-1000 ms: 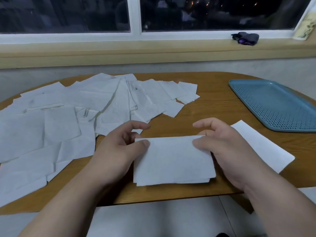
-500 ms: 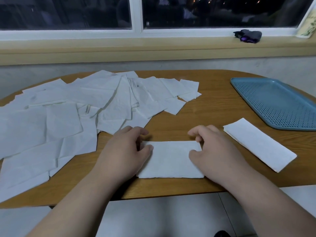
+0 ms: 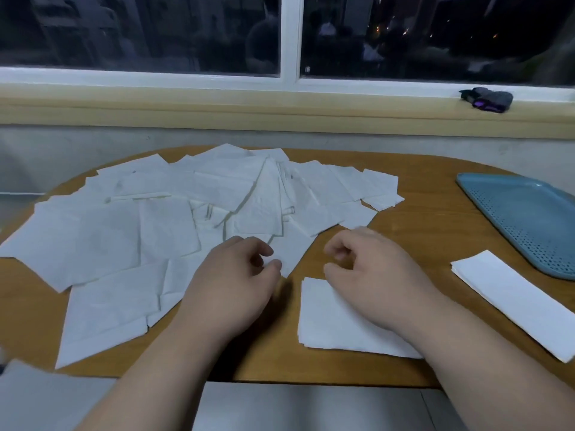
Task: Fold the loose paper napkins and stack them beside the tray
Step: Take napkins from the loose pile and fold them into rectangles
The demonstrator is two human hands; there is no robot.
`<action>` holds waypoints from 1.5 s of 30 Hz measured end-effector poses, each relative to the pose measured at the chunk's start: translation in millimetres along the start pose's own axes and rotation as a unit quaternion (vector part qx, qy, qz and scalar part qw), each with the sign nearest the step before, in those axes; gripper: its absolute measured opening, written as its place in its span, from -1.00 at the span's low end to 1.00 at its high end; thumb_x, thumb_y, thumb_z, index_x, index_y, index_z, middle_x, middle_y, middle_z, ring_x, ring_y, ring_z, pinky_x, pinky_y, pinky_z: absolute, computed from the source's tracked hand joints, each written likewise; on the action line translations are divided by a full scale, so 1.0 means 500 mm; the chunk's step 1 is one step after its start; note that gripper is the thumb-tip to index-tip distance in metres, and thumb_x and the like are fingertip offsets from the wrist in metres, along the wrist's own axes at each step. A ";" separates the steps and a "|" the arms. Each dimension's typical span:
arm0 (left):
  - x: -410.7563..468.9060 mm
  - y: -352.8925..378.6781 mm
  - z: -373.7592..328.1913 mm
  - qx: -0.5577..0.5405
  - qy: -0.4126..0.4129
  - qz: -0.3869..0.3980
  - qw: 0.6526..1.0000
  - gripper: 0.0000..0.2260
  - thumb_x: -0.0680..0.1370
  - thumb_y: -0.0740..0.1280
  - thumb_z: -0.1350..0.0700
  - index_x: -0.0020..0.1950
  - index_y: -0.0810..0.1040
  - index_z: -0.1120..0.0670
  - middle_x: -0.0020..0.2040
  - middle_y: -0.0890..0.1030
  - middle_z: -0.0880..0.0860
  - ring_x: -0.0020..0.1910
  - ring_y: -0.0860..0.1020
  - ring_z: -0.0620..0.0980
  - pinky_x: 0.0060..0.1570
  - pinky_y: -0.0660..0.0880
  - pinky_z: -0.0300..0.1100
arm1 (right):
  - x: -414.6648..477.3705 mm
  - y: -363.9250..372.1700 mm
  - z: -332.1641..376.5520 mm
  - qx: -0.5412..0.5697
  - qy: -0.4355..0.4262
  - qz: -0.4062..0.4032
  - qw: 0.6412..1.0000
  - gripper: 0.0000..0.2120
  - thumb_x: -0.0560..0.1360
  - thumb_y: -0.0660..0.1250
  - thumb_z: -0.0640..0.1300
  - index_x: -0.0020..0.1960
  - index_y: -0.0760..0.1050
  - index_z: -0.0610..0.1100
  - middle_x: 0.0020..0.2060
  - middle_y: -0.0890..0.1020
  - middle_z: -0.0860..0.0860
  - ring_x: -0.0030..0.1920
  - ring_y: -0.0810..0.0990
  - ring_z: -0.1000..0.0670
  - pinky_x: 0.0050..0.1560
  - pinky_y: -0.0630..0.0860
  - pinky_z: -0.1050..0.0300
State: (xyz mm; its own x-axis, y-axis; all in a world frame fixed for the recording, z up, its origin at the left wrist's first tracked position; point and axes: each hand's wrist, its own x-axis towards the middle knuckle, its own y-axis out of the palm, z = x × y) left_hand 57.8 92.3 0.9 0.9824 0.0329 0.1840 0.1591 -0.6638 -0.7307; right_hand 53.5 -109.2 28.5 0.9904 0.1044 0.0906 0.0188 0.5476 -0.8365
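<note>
While the left hand point(image 3: 236, 284) hovers at lower centre with fingers curled, its thumb and forefinger sit close together over the pointed corner of a loose napkin point(image 3: 289, 253); whether they pinch it, cannot tell. Right hand point(image 3: 376, 281) just to its right, fingers loosely curled, nothing seen between them. Its heel and wrist lie over the folded napkin point(image 3: 329, 318), a flat rectangle near the table's front edge, thumb tip at its upper left corner. Many more loose napkins point(image 3: 124, 237) spread overlapping across the left half and centre of the table point(image 3: 420, 213), which is wood with rounded ends. At the right edge of the frame, a narrow folded stack point(image 3: 513, 303) lies slantwise just beside the near corner of the blue perforated tray point(image 3: 529, 219), not touching it. In the upper frame, a pale sill point(image 3: 280, 104) runs under a dark window point(image 3: 140, 32). A small dark bundle point(image 3: 487, 99) with a purple spot sits on the sill, upper right.
</note>
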 end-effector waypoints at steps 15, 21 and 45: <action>0.020 -0.038 0.050 -0.022 -0.035 -0.041 0.998 -0.86 0.54 0.28 -0.10 0.04 0.58 -0.15 -0.10 0.52 -0.19 -0.03 0.48 -0.20 -0.18 0.33 -0.36 | 0.264 0.111 0.115 -0.107 0.129 0.066 0.984 -0.73 0.48 0.34 0.06 -0.23 0.38 -0.11 -0.30 0.48 0.00 -0.29 0.47 -0.03 -0.37 0.32 0.13; 0.018 -0.043 0.048 -0.027 -0.043 -0.038 0.998 -0.85 0.54 0.28 -0.10 0.04 0.58 -0.14 -0.10 0.51 -0.19 -0.02 0.49 -0.17 -0.17 0.34 -0.32 | 0.284 0.119 0.110 -0.071 0.135 0.035 0.988 -0.73 0.43 0.39 -0.07 -0.29 0.32 -0.11 -0.37 0.41 -0.01 -0.37 0.42 -0.03 -0.43 0.26 0.15; -0.055 0.013 -0.080 -0.203 0.031 0.102 0.973 -0.65 0.48 0.42 -0.16 0.23 0.45 -0.36 0.08 0.46 -0.44 -0.02 0.48 -0.35 -0.08 0.39 -0.44 | -0.114 -0.112 -0.061 0.515 0.143 0.051 0.844 -0.86 0.27 0.35 -0.21 -0.19 0.63 -0.14 -0.18 0.65 -0.21 -0.24 0.64 -0.11 -0.38 0.53 0.10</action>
State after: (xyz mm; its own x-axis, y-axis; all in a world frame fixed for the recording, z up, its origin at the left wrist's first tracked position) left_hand 27.9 57.0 17.2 0.9798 -0.1674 0.1097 -0.1033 -0.8924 -0.4393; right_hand 0.1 -171.1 53.5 0.9751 0.0706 -0.2101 -0.0519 0.9943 0.0935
